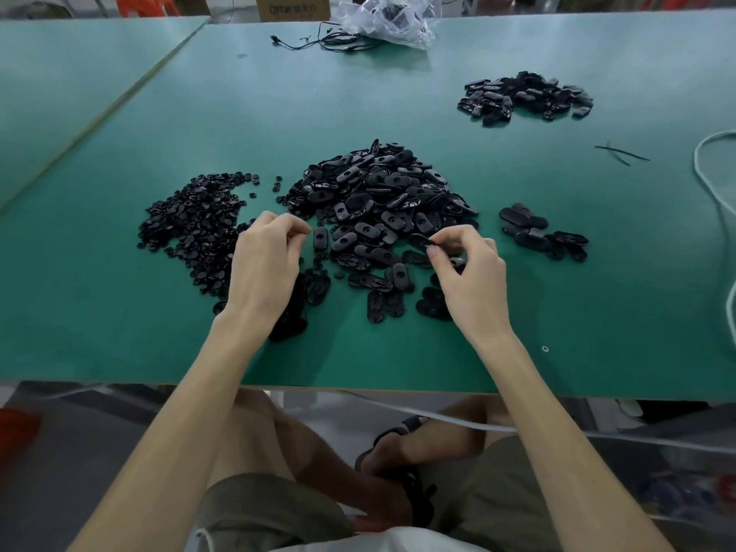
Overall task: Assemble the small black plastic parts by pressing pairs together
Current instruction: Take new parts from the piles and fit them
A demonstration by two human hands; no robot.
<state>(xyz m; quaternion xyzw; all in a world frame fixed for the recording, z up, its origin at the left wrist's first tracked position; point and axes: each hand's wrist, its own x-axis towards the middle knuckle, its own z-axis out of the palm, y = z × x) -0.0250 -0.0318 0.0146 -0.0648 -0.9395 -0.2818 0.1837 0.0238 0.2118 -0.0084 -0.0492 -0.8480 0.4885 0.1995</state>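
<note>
Two hands are working over the green counter (398, 352). The right grip (470, 268) is pinching a black oval part (421, 240) at the near edge of the middle pile (378, 189). The left grip (265, 253) is curling its fingertips together beside the small-piece pile (191, 221); I cannot tell whether it is holding anything.

The only legible writing was dark print on the cardboard box (292, 8) beyond the table's far edge, seemingly beginning "OTOR", the rest blurred.
</note>
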